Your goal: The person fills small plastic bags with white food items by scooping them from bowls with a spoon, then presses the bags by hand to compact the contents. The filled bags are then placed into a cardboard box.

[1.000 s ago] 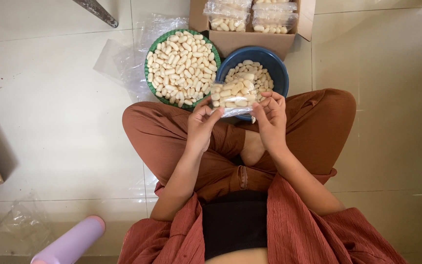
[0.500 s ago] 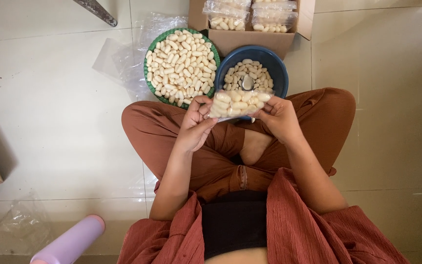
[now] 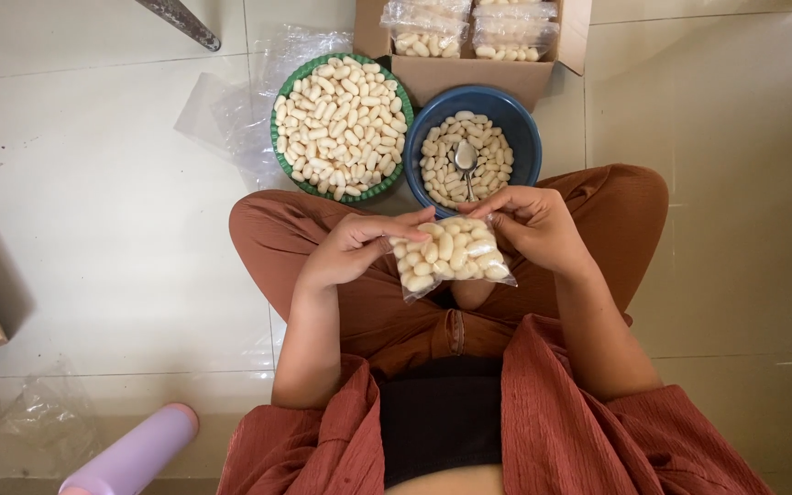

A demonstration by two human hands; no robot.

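While the person sits cross-legged on the tiled floor [image 3: 121, 211], both hands meet over the lap around a small clear bag [image 3: 449, 255] packed with pale, oblong pieces. The left hand [image 3: 352, 247] pinches the bag's upper left edge between thumb and fingers, and the right hand [image 3: 532, 225] grips its upper right edge the same way, so the bag hangs tilted between them, just above the crossed rust-coloured trousers [image 3: 616, 229]. Beyond the knees a blue bowl [image 3: 524, 137] stands on the floor, partly filled with the same pale pieces, and a metal spoon [image 3: 466, 160] lies in it. Touching it on the left is a green basket [image 3: 282, 101] heaped with more of them. Behind both, at the far edge of the view, an open cardboard box [image 3: 469, 78] holds filled bags. Loose clear plastic [image 3: 231, 110] lies left of the basket, and a lilac bottle [image 3: 135, 454] lies near the person's left side.
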